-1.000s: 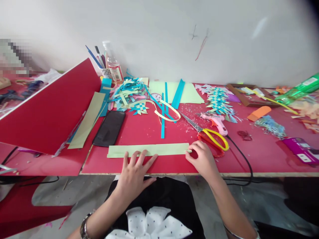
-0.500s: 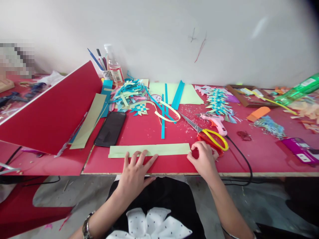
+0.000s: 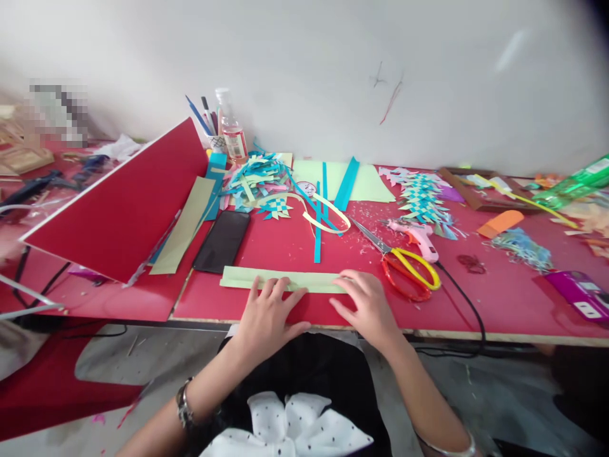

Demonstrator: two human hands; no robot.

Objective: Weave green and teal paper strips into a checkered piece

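The strip (image 3: 314, 281) lies near the table's (image 3: 280, 244) near edge, its long axis running left to right, just beyond both hands. The left hand (image 3: 269, 317) has spread fingertips upon its middle, gripping nothing. The right hand (image 3: 368, 308) is nearer its right end: fingers over it, thumb apart; whether they press, I cannot tell.

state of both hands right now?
Left hand: open, fingers spread, fingertips on the pale green strip.
Right hand: open, thumb apart from forefinger, at the strip's right end.
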